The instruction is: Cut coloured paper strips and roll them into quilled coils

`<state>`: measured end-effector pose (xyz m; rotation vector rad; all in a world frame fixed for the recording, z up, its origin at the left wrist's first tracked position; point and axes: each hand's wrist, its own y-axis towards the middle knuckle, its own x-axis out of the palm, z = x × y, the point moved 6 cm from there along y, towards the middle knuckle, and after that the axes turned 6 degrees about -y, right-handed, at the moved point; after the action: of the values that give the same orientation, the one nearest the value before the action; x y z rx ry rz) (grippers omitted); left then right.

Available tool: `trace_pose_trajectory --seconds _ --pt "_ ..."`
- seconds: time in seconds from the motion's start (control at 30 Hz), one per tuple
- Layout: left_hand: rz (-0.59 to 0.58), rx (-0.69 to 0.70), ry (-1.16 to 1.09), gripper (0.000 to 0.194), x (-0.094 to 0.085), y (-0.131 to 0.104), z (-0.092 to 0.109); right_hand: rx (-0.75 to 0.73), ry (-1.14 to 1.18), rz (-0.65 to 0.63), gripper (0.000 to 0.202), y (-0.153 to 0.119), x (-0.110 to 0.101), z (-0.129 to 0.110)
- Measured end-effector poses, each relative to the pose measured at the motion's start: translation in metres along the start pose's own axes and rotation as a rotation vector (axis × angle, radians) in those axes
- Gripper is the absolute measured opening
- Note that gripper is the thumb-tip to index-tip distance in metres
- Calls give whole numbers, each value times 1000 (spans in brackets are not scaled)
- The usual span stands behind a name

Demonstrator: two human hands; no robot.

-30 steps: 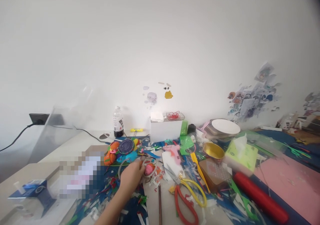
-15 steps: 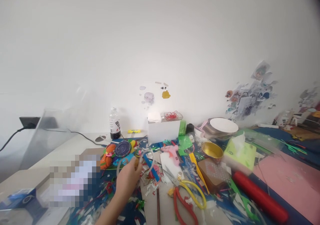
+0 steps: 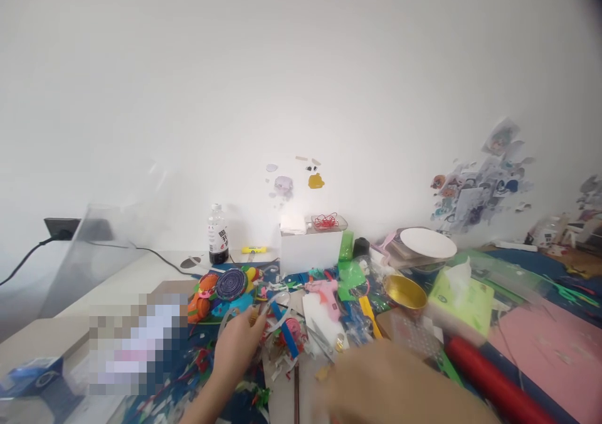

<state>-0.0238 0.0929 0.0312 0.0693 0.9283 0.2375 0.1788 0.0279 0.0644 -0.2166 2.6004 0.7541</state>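
Observation:
My left hand (image 3: 237, 342) is closed in a pinch around a pale, translucent curved strip (image 3: 283, 298) whose ends show on both sides of the fingers. Something small and yellowish-brown shows at the fingertips. Just right of it lies a blue strip (image 3: 285, 331) beside a pink-red round piece (image 3: 293, 331). My right hand (image 3: 362, 380), smeared by motion, covers the handles of the scissors (image 3: 320, 342); its fingers cannot be made out. Beyond the scissors' blades rests a pink glue gun (image 3: 325, 295) on white paper.
Coloured scraps (image 3: 207, 355) litter the blue table covering. Around the work area are a coiled dark-blue disc (image 3: 231, 284), a bottle (image 3: 217, 236), a white box (image 3: 310, 252), a gold bowl (image 3: 405, 291), a tissue pack (image 3: 463, 298), a red roll (image 3: 498, 380) and pink sheet (image 3: 555, 349).
My right hand has come in from the lower right, over the scissors' handles. My left hand stays nearly in place with the strip. The whole view has shifted slightly.

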Motion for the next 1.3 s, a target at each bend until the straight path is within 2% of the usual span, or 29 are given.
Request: trace_pose_trajectory --seconds 0.07,0.17,0.23,0.3,0.43,0.63,0.77,0.83,0.9,1.0,1.17,1.3 --pt "14 6 0 25 0 0 1 -55 -95 -84 33 26 6 -1" --pt "30 10 -8 25 1 -1 1 -160 -436 -200 41 51 26 3" --pt "38 4 -3 25 2 -1 1 -171 -567 -183 28 57 36 13" --pt "47 5 -15 24 2 -2 0 -151 -572 -111 20 57 40 25" --pt "52 44 -126 27 4 -6 5 -86 -438 -22 8 50 39 45" --pt "79 187 -119 37 17 -13 18 55 -59 -7 16 49 41 52" --pt "147 428 -22 35 18 -21 31 225 343 -22 22 45 52 55" --pt "181 573 -35 29 14 -27 40 303 510 -19 28 44 55 55" --pt "212 649 -58 24 9 -31 45 344 626 -19 34 43 55 51" --pt "259 669 -50 21 2 -34 48 337 704 -46 36 45 55 44" --pt "316 611 -12 24 1 -34 47 286 678 -123 26 45 59 42" --pt "332 710 -49 22 3 -35 49 289 669 -136 23 44 61 45"
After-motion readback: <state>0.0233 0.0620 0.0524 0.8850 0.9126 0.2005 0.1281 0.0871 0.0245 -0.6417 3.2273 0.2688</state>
